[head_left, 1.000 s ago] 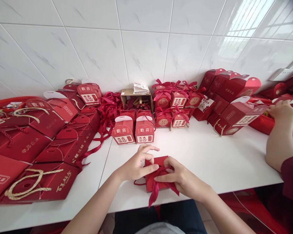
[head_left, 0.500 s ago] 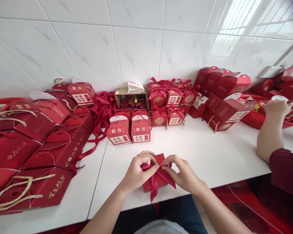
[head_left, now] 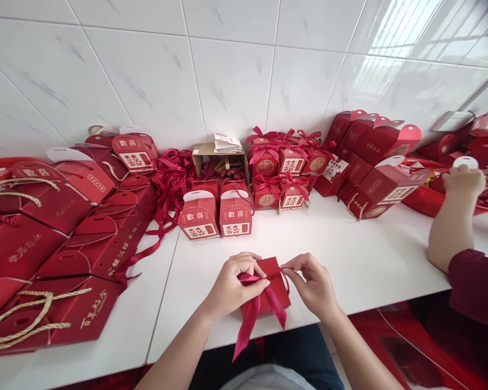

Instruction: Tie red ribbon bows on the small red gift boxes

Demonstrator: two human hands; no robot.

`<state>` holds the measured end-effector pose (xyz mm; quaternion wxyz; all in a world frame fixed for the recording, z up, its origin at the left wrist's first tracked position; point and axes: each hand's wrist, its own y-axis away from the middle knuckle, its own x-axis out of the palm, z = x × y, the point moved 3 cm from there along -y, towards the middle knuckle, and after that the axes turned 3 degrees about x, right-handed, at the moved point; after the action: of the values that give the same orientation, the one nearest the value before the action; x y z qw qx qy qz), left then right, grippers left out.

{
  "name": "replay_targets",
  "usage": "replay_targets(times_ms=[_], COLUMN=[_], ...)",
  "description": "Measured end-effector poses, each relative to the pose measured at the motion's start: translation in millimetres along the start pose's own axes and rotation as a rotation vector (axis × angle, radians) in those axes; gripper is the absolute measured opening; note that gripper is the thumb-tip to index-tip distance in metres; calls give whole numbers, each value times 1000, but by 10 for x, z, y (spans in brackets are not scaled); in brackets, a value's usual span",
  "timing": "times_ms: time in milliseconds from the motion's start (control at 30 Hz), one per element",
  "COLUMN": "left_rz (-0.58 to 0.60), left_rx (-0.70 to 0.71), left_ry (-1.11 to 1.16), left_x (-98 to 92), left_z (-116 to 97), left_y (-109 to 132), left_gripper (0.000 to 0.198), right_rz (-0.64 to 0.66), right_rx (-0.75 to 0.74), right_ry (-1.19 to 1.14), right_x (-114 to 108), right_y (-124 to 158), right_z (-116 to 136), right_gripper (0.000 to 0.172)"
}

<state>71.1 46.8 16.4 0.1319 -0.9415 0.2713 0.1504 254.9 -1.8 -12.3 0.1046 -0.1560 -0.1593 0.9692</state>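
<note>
A small red gift box [head_left: 271, 266] stands near the table's front edge, between my hands. A shiny dark red ribbon [head_left: 249, 325] lies across its top, its two tails hanging down the near side. My left hand [head_left: 236, 284] is closed on the ribbon at the top left of the box, thumb pressed against the fingers. At the box's right edge, my right hand [head_left: 312, 284] pinches a thin dark red strand, too small to tell whether ribbon or cord. A red cord [head_left: 286, 283] curves down beside those fingertips.
Two red boxes [head_left: 217, 216] with white labels stand ahead, ribbon-tied boxes [head_left: 282, 168] behind them. Loose ribbons [head_left: 173, 184] lie beside an open carton [head_left: 203, 153]. Many red boxes [head_left: 81, 244] fill the left; more are stacked [head_left: 374, 162] right. Another person's arm [head_left: 451, 222] reaches toward a red basin [head_left: 417, 192].
My right hand has moved slightly right, away from my left, which stays on the ribbon. The ribbon tails hang differently, one longer and lower left. The other person's hand has shifted slightly.
</note>
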Motion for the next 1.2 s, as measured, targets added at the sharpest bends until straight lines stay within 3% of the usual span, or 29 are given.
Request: replay_targets(times_ms=[100,200,367,467,833,1000,1067,1167,1200], left_rz=[45,73,-18,-82,-109,-202,-248,-292,-283], left_rx=[-40,-77,-98,-78,-38,-41,-33,-20,-16], left_ry=[28,77,58,17,-54,-94,-102,-87,-73], left_x=[-34,-59,-2,52,53,117,189,375,455], left_z=[-23,-46,-36,-15,-1,21,33,33,25], left_y=[5,22,42,45,97,69,5,-141,-197], left_gripper=[15,14,11,13,16,11,9,9,9], right_rz=[26,95,151,115,-14,-112,-134,-63,-73], right_rx=[-11,-19,-9,-15,-13,65,26,-51,-44], right_ry=[-26,-64,-53,-49,-167,-110,-55,95,154], right_x=[-7,-35,-62,-62,-46,-69,-50,73,101], right_y=[-13,-42,-73,-78,-28,118,286,548,601], right_z=[13,42,91,110,38,-24,-39,-70,-97], right_gripper=[6,14,7,9,18,14,29,83,88])
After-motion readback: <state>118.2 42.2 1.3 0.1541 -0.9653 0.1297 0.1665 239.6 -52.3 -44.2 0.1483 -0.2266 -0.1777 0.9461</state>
